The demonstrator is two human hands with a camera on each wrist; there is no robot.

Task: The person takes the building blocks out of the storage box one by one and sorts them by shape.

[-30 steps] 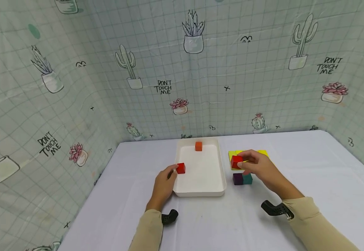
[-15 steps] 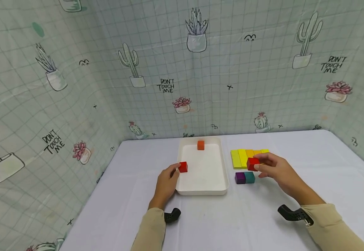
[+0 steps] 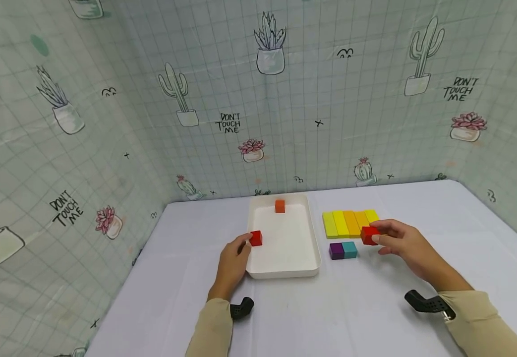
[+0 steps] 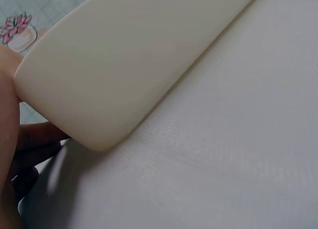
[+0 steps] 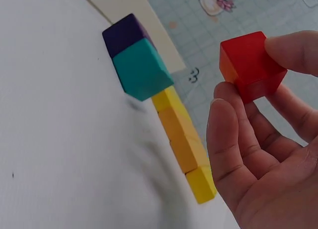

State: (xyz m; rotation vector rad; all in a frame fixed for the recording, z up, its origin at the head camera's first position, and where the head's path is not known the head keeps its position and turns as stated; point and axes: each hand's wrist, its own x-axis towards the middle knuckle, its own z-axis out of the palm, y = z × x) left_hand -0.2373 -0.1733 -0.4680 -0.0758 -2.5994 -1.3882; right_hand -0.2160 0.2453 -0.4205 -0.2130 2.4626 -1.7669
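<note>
My left hand (image 3: 233, 260) holds the left wall of the white tray (image 3: 285, 274), its fingertips over the rim. They reach a red cube (image 3: 256, 238) inside the tray; whether they press on it I cannot tell. In the left wrist view, fingers (image 4: 42, 134) lie against the outside of the tray wall (image 4: 99, 80), and that cube is hidden. My right hand (image 3: 412, 250) pinches another red cube (image 5: 251, 62) between thumb and fingers, above the table. Beneath and left of it sit a purple cube (image 3: 336, 251) and a teal cube (image 3: 350, 250), side by side.
An orange cube (image 3: 280, 206) lies at the far end of the tray. Behind the purple and teal cubes, several yellow and orange blocks (image 3: 340, 224) form a row. White cloth covers the table (image 3: 294, 317); a patterned curtain (image 3: 320, 89) hangs behind it.
My right hand has moved right, carrying its red cube away from over the yellow blocks to their right front. My left hand has stayed at the tray wall.
</note>
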